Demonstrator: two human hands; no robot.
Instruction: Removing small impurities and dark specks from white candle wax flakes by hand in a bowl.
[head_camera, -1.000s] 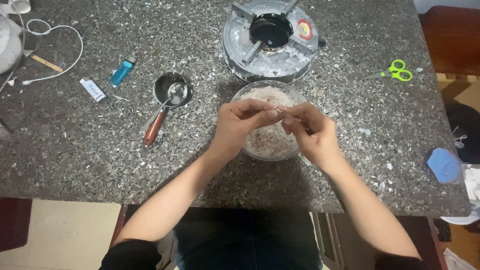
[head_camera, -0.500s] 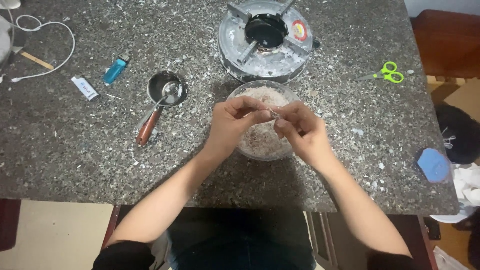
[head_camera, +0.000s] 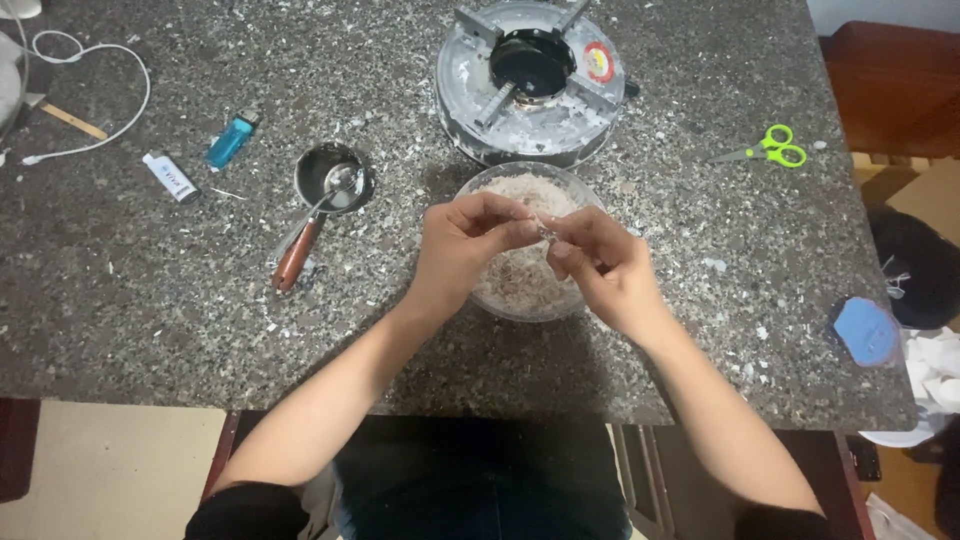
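Head view: left hand (head_camera: 465, 250) and right hand (head_camera: 605, 268), fingertips pinched shut on one tiny piece, directly above glass bowl (head_camera: 470, 196); peel gently, keeping fragments falling inside.

Dark speckled granite table (head_camera: 150, 300), strewn with small white flakes. Near the far edge, a round metal burner stove (head_camera: 535, 85) with black centre. Just in front of it, a clear glass bowl (head_camera: 500, 300) of pale pinkish shreds. Left of the bowl, a small metal cup with wooden handle (head_camera: 318, 195), a spoon inside. Further left, a blue lighter (head_camera: 230, 140), a small white tube (head_camera: 170, 177), a white cable (head_camera: 100, 140), a wooden stick (head_camera: 72, 121). At right, green-handled scissors (head_camera: 765, 150); at the right edge, a blue round object (head_camera: 865, 332).
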